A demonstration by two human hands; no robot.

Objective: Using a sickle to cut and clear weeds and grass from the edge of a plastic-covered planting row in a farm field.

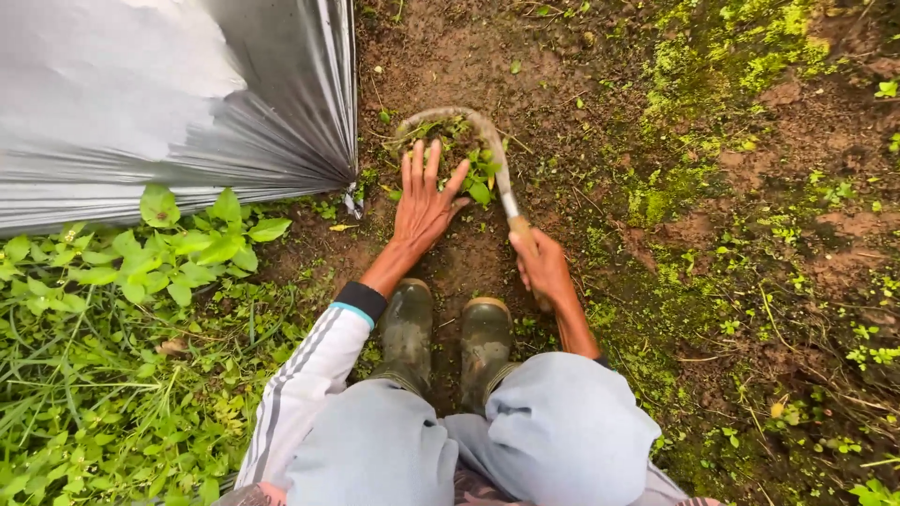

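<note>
Overhead, silver plastic sheeting (141,103) covers the upper left beside bare soil (581,112). Muddy boots (445,333) stand below. Right hand (542,267), grip closed on a curved sickle (492,150); left hand (424,201), fingers spread, presses the small weeds (469,155) inside the blade's curve.

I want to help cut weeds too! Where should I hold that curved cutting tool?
Probably by the wooden handle, from the near side, as the right hand does. The sickle curves its blade away over the weeds, so the handle end is likely safest.
</note>
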